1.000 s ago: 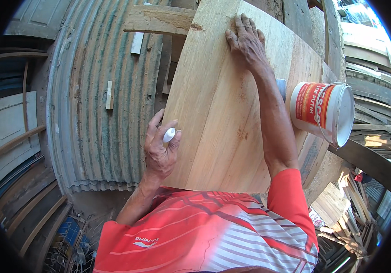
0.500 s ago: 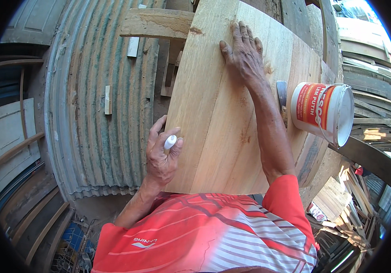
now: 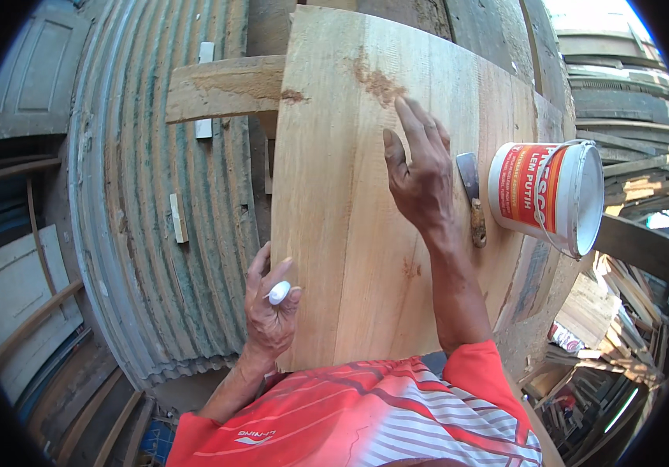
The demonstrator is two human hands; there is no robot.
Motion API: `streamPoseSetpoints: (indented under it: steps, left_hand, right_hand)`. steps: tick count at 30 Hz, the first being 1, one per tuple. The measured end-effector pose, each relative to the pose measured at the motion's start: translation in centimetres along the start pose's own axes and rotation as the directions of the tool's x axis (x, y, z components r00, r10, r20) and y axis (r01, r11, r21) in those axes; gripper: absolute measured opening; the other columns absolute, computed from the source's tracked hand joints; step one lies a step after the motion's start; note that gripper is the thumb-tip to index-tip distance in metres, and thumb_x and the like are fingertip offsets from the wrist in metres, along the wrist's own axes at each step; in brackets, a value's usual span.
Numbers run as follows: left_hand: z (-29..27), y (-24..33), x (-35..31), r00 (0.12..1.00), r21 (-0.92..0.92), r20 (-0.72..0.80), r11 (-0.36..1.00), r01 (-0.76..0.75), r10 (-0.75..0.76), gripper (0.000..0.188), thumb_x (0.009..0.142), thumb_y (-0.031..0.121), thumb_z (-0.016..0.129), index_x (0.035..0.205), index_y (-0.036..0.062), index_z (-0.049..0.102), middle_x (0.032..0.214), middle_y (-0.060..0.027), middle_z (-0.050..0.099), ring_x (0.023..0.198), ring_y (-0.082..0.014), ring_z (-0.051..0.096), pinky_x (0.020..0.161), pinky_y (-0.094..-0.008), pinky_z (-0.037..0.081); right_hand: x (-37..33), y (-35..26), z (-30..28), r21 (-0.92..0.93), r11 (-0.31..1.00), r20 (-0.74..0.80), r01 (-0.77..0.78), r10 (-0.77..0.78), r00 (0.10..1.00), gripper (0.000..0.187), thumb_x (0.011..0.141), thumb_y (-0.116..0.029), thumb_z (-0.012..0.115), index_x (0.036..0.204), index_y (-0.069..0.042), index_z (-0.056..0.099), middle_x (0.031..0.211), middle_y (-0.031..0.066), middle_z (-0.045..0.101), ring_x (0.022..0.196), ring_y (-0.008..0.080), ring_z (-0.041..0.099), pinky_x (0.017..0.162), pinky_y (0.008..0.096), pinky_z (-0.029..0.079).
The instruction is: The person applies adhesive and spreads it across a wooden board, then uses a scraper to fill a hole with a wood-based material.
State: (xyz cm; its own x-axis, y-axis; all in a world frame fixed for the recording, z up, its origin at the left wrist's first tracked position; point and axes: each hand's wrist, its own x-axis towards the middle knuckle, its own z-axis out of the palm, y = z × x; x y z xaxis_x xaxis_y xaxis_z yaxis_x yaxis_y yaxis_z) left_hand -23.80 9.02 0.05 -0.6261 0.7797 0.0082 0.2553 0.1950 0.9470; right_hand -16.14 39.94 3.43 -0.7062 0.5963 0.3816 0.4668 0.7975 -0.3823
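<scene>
White bucket: red-orange label, large white lettering turned sideways, partly crossed by handle; smaller white line beside it, fine print too small. Red shirt: small white wordmark plus curved logo on chest, upside down in view.

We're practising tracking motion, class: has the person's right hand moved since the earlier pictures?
Yes: judged against the wooden panel, the right hand has moved back toward the person's red-and-white shirt, exposing the brown patch near the panel's far edge.
</scene>
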Motion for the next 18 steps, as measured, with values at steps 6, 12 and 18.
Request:
streamPoseSetpoints:
  steps: [6, 12, 18]
  left_hand:
    - [0.1, 0.1, 0.1, 0.999, 0.013, 0.032, 1.000, 0.024, -0.025, 0.046, 0.105, 0.038, 0.067, 0.140, 0.0079, 0.064, 0.153, -0.0295, 0.045, 0.140, -0.0410, 0.054, 0.112, -0.0497, 0.049]
    - [-0.1, 0.4, 0.4, 0.999, 0.040, 0.039, 0.999, 0.004, -0.005, 0.048, 0.105, 0.041, 0.066, 0.139, 0.0084, 0.064, 0.152, -0.0307, 0.045, 0.139, -0.0420, 0.054, 0.111, -0.0500, 0.051]
    - [-0.2, 1.0, 0.1, 0.998, 0.066, 0.048, 0.997, 0.044, -0.047, 0.050, 0.108, 0.045, 0.059, 0.142, 0.0075, 0.060, 0.153, -0.0308, 0.046, 0.142, -0.0395, 0.050, 0.114, -0.0518, 0.042]
  right_hand:
    - [-4.8, -0.8, -3.2, 0.224, 0.958, -0.087, -0.177, 0.200, 0.976, 0.015, 0.090, 0.001, 0.079, 0.101, -0.002, 0.070, 0.090, 0.0117, 0.071, 0.079, 0.0239, 0.068, 0.070, 0.0363, 0.054]
    - [-10.6, -0.3, -7.0, 0.300, 0.860, -0.167, -0.413, 0.474, 0.865, 0.013, 0.094, -0.003, 0.078, 0.092, -0.003, 0.065, 0.077, 0.0061, 0.063, 0.069, 0.0151, 0.060, 0.063, 0.0300, 0.048]
    - [-14.3, 1.8, -10.2, -0.027, 0.859, -0.160, -0.511, 0.501, 0.851, 0.018, 0.098, -0.007, 0.074, 0.112, 0.001, 0.066, 0.105, 0.0142, 0.066, 0.095, 0.0264, 0.066, 0.083, 0.0389, 0.054]
